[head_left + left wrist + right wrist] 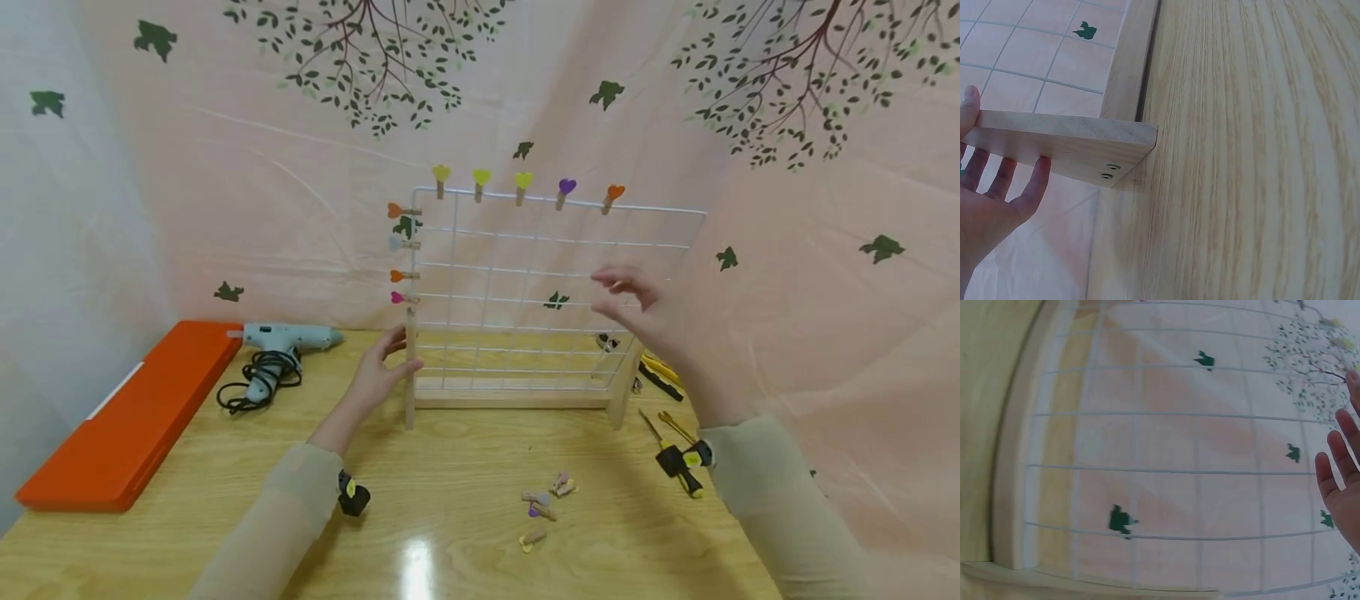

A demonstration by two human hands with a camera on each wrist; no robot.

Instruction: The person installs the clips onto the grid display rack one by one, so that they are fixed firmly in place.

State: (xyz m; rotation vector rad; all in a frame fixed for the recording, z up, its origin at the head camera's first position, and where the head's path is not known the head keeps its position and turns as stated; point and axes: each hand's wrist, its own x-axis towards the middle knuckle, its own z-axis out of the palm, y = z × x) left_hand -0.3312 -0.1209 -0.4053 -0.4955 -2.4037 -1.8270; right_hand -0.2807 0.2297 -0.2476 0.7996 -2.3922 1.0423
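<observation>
A white wire grid rack (660, 208) with a wooden stand stands upright on the table. My left hand (378, 375) grips its left wooden side board (1066, 140), thumb on one face and fingers on the other. In front of the grid's right part, my right hand (645, 308) is raised with relaxed fingers and holds nothing. Small wooden clothespins with hearts line the top wire, among them a purple-heart clothespin (567, 187) and an orange-heart clothespin (615, 193). Others, including a pink-heart clothespin (397, 297), clip to the left side wire.
Several loose clothespins (535, 538) lie on the table (450, 492) before the rack. At left are an orange case (150, 400) and a glue gun (288, 337) with a coiled black cord. A black-headed mallet (672, 461) and other tools lie at right. Behind hangs a printed cloth (300, 208).
</observation>
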